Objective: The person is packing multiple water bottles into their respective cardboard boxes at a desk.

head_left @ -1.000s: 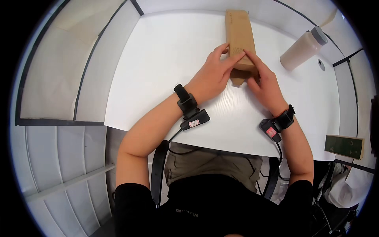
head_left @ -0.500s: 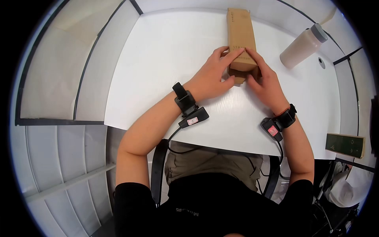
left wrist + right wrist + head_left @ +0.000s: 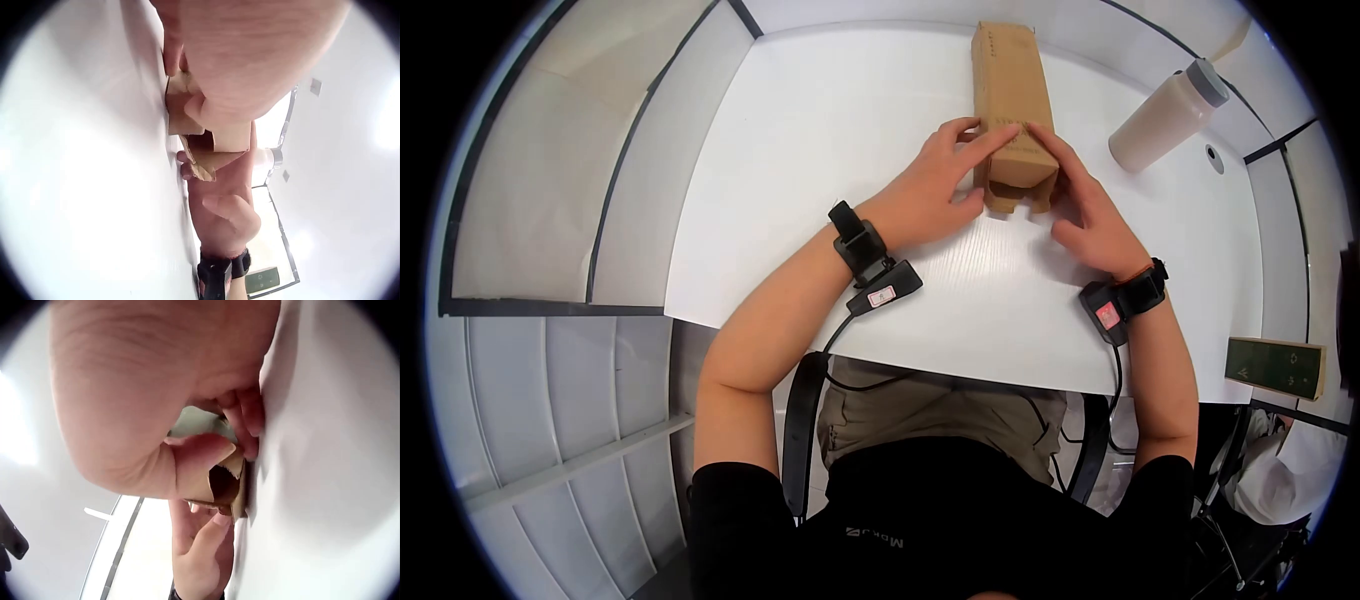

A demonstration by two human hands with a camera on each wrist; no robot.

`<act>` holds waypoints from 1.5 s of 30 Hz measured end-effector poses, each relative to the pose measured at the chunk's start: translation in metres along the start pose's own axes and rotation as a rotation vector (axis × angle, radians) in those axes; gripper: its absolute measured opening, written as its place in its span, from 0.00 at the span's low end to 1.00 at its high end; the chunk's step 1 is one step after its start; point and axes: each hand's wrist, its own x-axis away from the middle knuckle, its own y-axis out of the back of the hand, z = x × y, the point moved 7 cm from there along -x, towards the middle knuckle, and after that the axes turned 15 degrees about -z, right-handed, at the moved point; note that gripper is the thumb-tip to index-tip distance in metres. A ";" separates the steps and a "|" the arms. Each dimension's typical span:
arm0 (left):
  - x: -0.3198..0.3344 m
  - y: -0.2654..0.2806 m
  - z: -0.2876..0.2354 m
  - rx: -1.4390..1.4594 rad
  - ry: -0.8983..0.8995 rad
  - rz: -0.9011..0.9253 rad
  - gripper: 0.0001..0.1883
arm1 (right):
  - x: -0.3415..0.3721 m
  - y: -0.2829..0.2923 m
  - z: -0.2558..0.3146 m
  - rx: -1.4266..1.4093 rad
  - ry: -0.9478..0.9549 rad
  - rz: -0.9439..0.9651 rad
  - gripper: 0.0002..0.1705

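Observation:
A long brown cardboard box (image 3: 1010,85) lies on the white table (image 3: 800,130), its near end open with torn-edged flaps sticking out. My left hand (image 3: 935,190) grips its left side, the index finger across the printed top. In the left wrist view the left thumb touches a flap (image 3: 228,137). My right hand (image 3: 1100,220) rests its fingers along the right side near the open end, with the thumb off the box in the head view. The right wrist view shows the dark opening (image 3: 224,482); what is inside cannot be made out.
A pale bottle (image 3: 1165,120) with a grey lid stands at the back right, by a round hole (image 3: 1214,158) in the table. A dark green box (image 3: 1275,367) is at the right edge. Light partitions (image 3: 650,150) border the table.
My right hand has shifted right and towards me, its thumb moving away from the flaps. The box end now shows flaps spread apart. My left thumb has drawn back from the box top.

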 end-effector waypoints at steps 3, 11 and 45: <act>-0.001 0.000 0.001 -0.004 -0.024 -0.001 0.38 | 0.000 0.003 -0.002 -0.037 -0.021 0.034 0.52; -0.004 -0.001 0.000 -0.063 -0.055 -0.035 0.37 | -0.009 0.001 -0.006 0.119 0.076 -0.134 0.34; -0.013 0.016 0.000 0.129 -0.019 -0.176 0.28 | 0.002 -0.016 -0.001 0.101 0.068 -0.143 0.32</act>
